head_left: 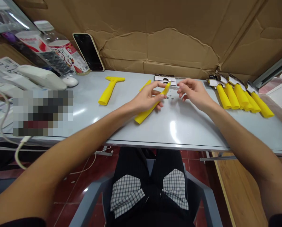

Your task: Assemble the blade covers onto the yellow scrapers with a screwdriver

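Note:
My left hand point(152, 96) is closed around a yellow T-shaped plastic handle point(145, 116). Its tube end points down toward me, and the crosspiece is partly hidden by my fingers. My right hand point(194, 93) hovers just to the right with curled fingers and the thumb close to them; whatever lies between the tips is too small to make out. Several small metal pieces point(170, 97), which look like screws, lie on the table between my hands. Behind them is a black and white printed card point(164, 78). Another yellow T-shaped handle point(109, 91) lies apart on the left.
At the right stands a row of several yellow handles point(241, 96) with printed cards at their tops. A phone point(89, 52) leans on the cardboard point(155, 37) behind the table. Bottles point(68, 52), a white mouse point(70, 81) and a cable point(19, 154) are at the left.

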Demonstrator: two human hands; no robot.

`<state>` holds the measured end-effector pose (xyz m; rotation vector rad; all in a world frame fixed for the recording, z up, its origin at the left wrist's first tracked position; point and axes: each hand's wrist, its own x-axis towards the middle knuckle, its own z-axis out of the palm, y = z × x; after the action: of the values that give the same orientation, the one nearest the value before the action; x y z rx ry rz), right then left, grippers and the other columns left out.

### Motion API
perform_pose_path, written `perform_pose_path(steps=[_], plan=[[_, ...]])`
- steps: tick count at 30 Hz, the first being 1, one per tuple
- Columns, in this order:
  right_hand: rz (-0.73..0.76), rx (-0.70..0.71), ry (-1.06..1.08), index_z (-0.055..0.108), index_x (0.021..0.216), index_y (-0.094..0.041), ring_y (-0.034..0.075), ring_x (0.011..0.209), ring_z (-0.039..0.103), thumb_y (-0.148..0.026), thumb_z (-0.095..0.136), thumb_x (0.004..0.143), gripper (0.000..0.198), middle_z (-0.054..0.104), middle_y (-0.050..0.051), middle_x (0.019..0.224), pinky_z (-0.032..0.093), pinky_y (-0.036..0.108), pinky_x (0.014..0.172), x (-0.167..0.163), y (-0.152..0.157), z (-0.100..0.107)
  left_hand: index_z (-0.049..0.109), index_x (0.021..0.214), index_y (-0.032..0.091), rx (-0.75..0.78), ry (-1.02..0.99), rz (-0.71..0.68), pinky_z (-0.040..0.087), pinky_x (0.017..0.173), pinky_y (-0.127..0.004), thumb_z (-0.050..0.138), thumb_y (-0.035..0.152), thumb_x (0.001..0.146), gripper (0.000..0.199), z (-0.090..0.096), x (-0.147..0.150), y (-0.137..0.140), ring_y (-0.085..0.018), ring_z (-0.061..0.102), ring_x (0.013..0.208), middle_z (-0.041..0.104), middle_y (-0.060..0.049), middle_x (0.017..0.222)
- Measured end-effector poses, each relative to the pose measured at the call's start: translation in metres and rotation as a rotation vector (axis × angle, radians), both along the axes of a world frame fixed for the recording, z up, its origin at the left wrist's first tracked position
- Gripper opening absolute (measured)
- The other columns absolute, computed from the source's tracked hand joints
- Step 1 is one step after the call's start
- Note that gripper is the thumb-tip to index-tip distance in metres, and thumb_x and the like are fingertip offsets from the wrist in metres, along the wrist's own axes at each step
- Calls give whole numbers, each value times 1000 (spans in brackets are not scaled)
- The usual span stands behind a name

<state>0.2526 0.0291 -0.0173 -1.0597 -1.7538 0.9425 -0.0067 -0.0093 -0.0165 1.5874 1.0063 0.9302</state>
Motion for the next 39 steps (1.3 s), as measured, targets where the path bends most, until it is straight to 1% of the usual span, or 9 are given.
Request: perform_pose_path(steps=[2, 5, 9, 12, 16, 21, 26, 30, 39], plan=[[-34, 144, -131, 74, 99, -25, 24, 78, 71, -59, 80, 102, 35, 77, 8, 91, 60, 41, 70, 5, 5, -3, 59, 145, 25, -87, -168, 7, 67, 75, -33, 84, 31, 101, 51, 3, -2, 4, -17, 81, 76, 84, -12, 115], [-20, 363, -403, 81, 96, -23, 25, 81, 70, -40, 76, 99, 18, 80, 8, 94, 60, 45, 85, 9, 8, -11, 52, 142, 27, -165, -276, 46, 68, 78, -33, 79, 26, 104, 47, 11, -4, 7, -17, 83, 83, 84, -11, 119], [34, 384, -651, 89, 118, -22, 25, 87, 70, -21, 64, 100, 31, 81, 12, 110, 56, 43, 89, 8, 5, -21, 47, 136, 28, -245, -305, 67, 64, 68, -30, 65, 16, 106, 36, 15, -4, 8, -17, 83, 79, 85, -9, 117], [46, 370, -728, 91, 118, -23, 26, 90, 69, -19, 62, 103, 32, 78, 12, 111, 55, 42, 88, 6, 3, -22, 44, 129, 28, -240, -280, 52, 55, 56, -26, 63, 16, 106, 31, 13, -2, 8, -15, 77, 68, 85, -9, 115], [40, 340, -736, 90, 106, -23, 26, 89, 69, -15, 65, 101, 26, 79, 9, 104, 53, 41, 87, 5, 5, -22, 43, 123, 28, -194, -224, 50, 44, 50, -24, 62, 20, 106, 27, 8, 0, 7, -9, 64, 56, 85, -8, 112], [-44, 367, -716, 84, 96, -22, 28, 88, 68, -12, 67, 95, 20, 79, 10, 101, 52, 43, 86, 16, 14, -15, 45, 126, 27, -138, -106, 12, 43, 49, -25, 69, 27, 104, 33, 5, 0, 5, -8, 59, 52, 85, -7, 108], [-174, 492, -421, 79, 92, -25, 27, 86, 67, -27, 72, 98, 9, 78, 9, 98, 55, 46, 87, 17, 8, 5, 49, 128, 26, -138, 3, -120, 43, 49, -25, 66, 26, 105, 29, 3, 4, -5, -8, 57, 52, 84, -7, 106], [-52, 475, -284, 81, 97, -26, 29, 99, 71, -36, 72, 100, 13, 77, 10, 108, 57, 43, 78, 0, -10, 9, 52, 127, 26, -120, 17, -228, 44, 51, -24, 68, 29, 105, 27, 2, 7, -14, -9, 59, 56, 83, -6, 105], [75, 436, -281, 82, 99, -26, 34, 118, 71, -49, 76, 101, 23, 75, 12, 122, 60, 45, 82, -11, -20, -3, 52, 124, 27, -72, 30, -240, 46, 52, -26, 66, 32, 109, 22, 0, 9, -16, -10, 59, 55, 81, -6, 99]])
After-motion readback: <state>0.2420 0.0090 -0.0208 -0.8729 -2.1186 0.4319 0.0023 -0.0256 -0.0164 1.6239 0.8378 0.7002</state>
